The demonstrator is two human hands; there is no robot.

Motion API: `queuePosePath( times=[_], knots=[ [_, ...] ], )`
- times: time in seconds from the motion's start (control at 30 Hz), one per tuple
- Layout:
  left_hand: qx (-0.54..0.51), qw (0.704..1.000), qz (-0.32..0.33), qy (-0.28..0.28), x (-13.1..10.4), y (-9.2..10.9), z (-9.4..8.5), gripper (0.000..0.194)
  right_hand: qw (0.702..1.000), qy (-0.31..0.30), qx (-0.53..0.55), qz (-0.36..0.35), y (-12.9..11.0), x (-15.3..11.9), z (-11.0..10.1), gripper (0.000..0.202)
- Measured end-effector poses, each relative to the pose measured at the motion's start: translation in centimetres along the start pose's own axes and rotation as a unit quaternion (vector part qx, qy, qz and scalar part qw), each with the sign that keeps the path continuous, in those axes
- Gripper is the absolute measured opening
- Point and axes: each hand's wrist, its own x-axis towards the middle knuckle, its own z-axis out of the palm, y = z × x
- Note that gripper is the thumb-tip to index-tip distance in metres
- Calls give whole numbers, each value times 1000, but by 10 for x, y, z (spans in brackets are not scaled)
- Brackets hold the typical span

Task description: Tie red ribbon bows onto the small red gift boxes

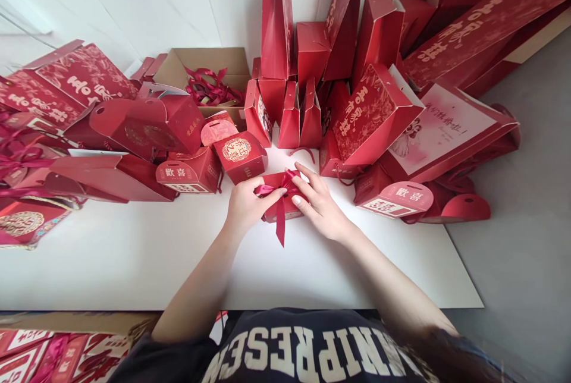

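A small red gift box lies on the white board in front of me. A dark red ribbon is wrapped over it, one tail hanging toward me. My left hand pinches the ribbon's left loop on top of the box. My right hand rests on the right side of the box, fingers on the ribbon at its knot. Another small red box with a gold round emblem stands just behind.
Piles of red gift boxes and bags crowd the far and right side. More red boxes lie at left. An open cardboard carton holds red ribbons. Grey floor lies to the right of the board.
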Motion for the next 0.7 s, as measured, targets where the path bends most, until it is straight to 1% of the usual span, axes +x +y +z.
queuePosePath(
  times=[0.07,0.13,0.2,0.27,0.33,0.4,0.53,0.63,0.7],
  knots=[
    [9,1000,5,0,1,0,-1,39,997,4,72,41,1,1,5,56],
    [18,1000,7,0,1,0,-2,44,984,1,152,90,2,2,8,62],
    [21,1000,7,-2,1,0,-1,45,968,-12,220,123,2,3,10,66],
    [20,1000,2,-3,0,0,-1,42,956,-20,258,135,3,5,10,67],
    [13,1000,0,-2,0,0,-1,39,953,-18,272,133,5,6,8,65],
    [-1,1000,0,-8,0,0,-2,37,954,0,276,120,8,6,6,57],
    [-45,998,-9,-50,1,-1,-10,36,952,66,291,73,11,7,1,33],
    [-81,992,-30,-92,2,-2,-14,36,944,112,304,61,11,7,-3,26],
    [-97,990,-30,-99,3,-3,-15,37,939,135,310,65,10,7,-3,24]
  ],
)
